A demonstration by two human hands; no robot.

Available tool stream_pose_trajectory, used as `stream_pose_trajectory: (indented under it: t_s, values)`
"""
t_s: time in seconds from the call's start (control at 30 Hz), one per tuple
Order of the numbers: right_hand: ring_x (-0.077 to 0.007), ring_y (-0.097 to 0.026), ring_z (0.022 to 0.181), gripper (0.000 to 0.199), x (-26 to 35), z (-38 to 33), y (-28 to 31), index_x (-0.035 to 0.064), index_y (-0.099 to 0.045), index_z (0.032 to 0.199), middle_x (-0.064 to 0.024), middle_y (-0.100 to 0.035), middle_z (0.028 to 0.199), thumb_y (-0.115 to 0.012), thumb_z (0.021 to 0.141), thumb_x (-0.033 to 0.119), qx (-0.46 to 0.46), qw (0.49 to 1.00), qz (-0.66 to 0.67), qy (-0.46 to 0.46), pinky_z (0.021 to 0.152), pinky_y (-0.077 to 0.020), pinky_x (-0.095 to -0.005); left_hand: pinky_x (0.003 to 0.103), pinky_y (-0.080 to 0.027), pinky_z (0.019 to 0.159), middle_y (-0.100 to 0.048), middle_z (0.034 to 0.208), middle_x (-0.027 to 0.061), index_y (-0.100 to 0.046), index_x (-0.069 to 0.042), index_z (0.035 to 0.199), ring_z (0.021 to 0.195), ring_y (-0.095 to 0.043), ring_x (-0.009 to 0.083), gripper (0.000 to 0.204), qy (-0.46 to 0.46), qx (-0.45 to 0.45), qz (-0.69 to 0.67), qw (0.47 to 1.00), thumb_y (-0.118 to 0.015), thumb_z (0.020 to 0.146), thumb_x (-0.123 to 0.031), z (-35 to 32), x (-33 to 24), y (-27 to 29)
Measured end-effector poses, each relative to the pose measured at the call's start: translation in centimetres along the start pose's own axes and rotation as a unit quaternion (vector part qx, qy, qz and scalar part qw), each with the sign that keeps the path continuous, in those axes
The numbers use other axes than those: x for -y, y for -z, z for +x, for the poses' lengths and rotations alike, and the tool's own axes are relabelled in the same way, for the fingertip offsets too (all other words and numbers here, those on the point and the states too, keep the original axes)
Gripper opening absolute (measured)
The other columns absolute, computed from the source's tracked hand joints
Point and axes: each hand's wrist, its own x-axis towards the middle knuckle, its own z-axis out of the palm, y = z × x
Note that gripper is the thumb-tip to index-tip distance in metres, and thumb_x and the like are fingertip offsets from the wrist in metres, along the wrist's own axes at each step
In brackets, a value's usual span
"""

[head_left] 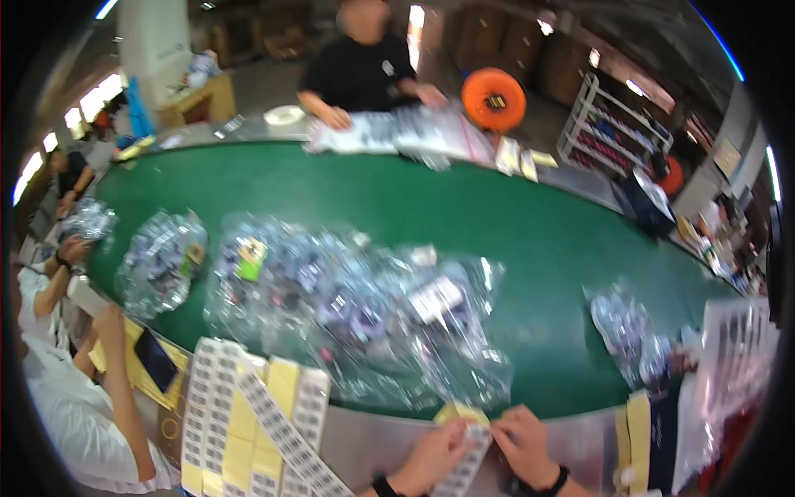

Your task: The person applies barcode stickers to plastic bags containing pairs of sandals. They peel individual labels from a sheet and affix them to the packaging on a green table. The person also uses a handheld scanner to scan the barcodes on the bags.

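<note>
At the near metal edge of the table, my left hand [437,454] is closed on a strip of labels [468,465], white with dark printed blocks and a yellow backing at its far end. My right hand [525,446] is at the strip's right edge, its fingers pinched together; whether a loose label is between them is too small to make out. Just beyond my hands lie clear plastic bags of bluish-purple items [356,311], bunched on the green belt [530,240]. A white label [436,299] is on the nearest right bag.
Label sheets [217,406] lie left of my hands. A dark phone [156,359] rests further left, beside a co-worker in white [83,406]. Another bag [621,323] lies at the right. Across the belt, a person in black [360,70] handles plastic bags [389,132]; an orange fan [493,98] stands behind.
</note>
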Motion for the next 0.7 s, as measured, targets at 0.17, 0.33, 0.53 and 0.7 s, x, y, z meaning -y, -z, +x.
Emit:
stream_pose_trajectory:
  t_s: [0.17, 0.33, 0.53, 0.7]
  values:
    - [-0.0319, -0.059, 0.078, 0.004, 1.6, -0.5, -0.2, -0.0026, -0.064, 0.086, -0.0149, -0.06, 0.083, -0.062, 0.083, 0.0, 0.015, 0.999, 0.013, -0.048, 0.069, -0.0468, -0.0361, 0.03, -0.052, 0.075, -0.065, 0.106, 0.0119, -0.053, 0.001, 0.121, 0.088, -0.066, 0.0177, 0.034, -0.066, -0.041, -0.115, 0.99, -0.058, 0.088, -0.003, -0.2, 1.1, -1.1]
    - [-0.0341, -0.058, 0.079, 0.006, 2.3, -0.6, -0.4, -0.0028, -0.061, 0.089, -0.0176, -0.058, 0.087, -0.059, 0.083, -0.003, 0.014, 0.999, -0.024, 0.03, 0.071, -0.0465, -0.0382, 0.031, -0.053, 0.08, -0.063, 0.113, 0.0142, -0.047, -0.001, 0.129, 0.096, -0.065, 0.0195, 0.042, -0.066, -0.017, -0.17, 0.983, -0.056, 0.087, -0.001, -0.4, 2.3, -1.3]
    - [-0.0176, -0.053, 0.07, 0.007, 0.1, 0.0, 1.2, 0.0005, -0.058, 0.081, -0.0084, -0.055, 0.08, -0.065, 0.081, 0.0, -0.111, 0.992, 0.056, -0.022, 0.064, -0.0429, -0.0271, 0.036, -0.052, 0.066, -0.068, 0.09, 0.0157, -0.042, -0.013, 0.138, 0.077, -0.067, 0.0274, 0.054, -0.034, 0.002, -0.058, 0.998, -0.064, 0.089, -0.017, 1.6, 4.0, -1.8]
    - [-0.0116, -0.054, 0.089, 0.013, -1.6, 9.4, 2.0, 0.0001, -0.058, 0.102, -0.0048, -0.057, 0.096, -0.059, 0.091, 0.006, -0.225, 0.909, 0.329, -0.121, 0.075, -0.0453, -0.0264, 0.031, -0.054, 0.071, -0.068, 0.107, 0.0198, -0.042, -0.001, 0.134, 0.085, -0.071, 0.0228, 0.052, -0.023, -0.035, -0.167, 0.985, -0.065, 0.087, -0.008, 0.3, 2.0, -0.3]
